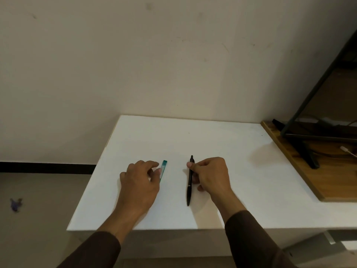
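Observation:
A black pen [189, 187] lies lengthwise on the white table [241, 171], its tip toward me. My right hand [209, 176] pinches its upper part between thumb and curled fingers. To the left, a small teal case [163, 169] lies flat on the table. My left hand [140, 180] rests beside it, its curled fingertips touching the case's left edge. Both forearms wear dark brown sleeves.
A wooden desk [328, 182] adjoins the table on the right and carries a dark monitor stand [307, 149] and a white cable [347, 150]. A plain wall rises behind. A small purple scrap [15, 204] lies on the floor at the left.

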`<state>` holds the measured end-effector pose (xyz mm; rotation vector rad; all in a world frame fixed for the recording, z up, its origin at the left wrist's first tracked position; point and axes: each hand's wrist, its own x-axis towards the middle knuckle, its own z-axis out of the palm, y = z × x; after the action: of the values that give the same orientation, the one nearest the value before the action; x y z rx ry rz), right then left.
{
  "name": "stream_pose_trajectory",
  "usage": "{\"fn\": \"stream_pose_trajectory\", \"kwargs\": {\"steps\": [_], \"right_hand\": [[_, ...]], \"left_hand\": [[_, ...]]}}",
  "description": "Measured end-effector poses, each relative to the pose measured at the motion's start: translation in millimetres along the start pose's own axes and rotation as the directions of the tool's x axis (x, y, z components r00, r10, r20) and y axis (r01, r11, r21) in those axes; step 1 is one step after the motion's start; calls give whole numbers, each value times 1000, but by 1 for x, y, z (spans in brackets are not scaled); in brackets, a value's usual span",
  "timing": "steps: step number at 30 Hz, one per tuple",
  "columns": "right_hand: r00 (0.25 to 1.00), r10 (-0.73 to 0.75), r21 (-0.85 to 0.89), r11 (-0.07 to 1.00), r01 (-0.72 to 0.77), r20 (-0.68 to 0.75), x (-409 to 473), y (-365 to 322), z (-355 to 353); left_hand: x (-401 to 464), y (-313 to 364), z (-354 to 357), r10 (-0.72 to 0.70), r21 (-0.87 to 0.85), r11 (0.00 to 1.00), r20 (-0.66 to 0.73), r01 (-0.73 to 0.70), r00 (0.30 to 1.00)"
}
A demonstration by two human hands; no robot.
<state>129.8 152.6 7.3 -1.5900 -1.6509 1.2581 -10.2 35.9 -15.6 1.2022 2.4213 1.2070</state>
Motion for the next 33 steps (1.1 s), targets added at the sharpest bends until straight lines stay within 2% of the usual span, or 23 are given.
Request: {"fn": "stream_pose_trajectory", "kwargs": {"steps": [3, 5, 15, 23, 33], "right_hand": [[1000, -14, -79, 997, 14, -7, 9, -2, 5], [999, -36, -142, 989, 33, -21, 13, -1, 7], [986, -153, -216, 967, 136, -63, 4, 6, 6], [976, -210, -516, 843, 151, -59, -51, 27, 9], [955, -231, -432, 892, 132, -186, -16, 18, 18]], "left_hand": [[6, -7, 0, 38, 34, 999, 99, -41, 994], [7, -9, 2, 48, 50, 997, 118, -55, 992], [2, -13, 6, 62, 39, 997, 84, -66, 994], [-10, -17, 10, 129, 94, 987, 19, -130, 992], [19, -16, 27, 140, 166, 977, -30, -134, 990]]}}
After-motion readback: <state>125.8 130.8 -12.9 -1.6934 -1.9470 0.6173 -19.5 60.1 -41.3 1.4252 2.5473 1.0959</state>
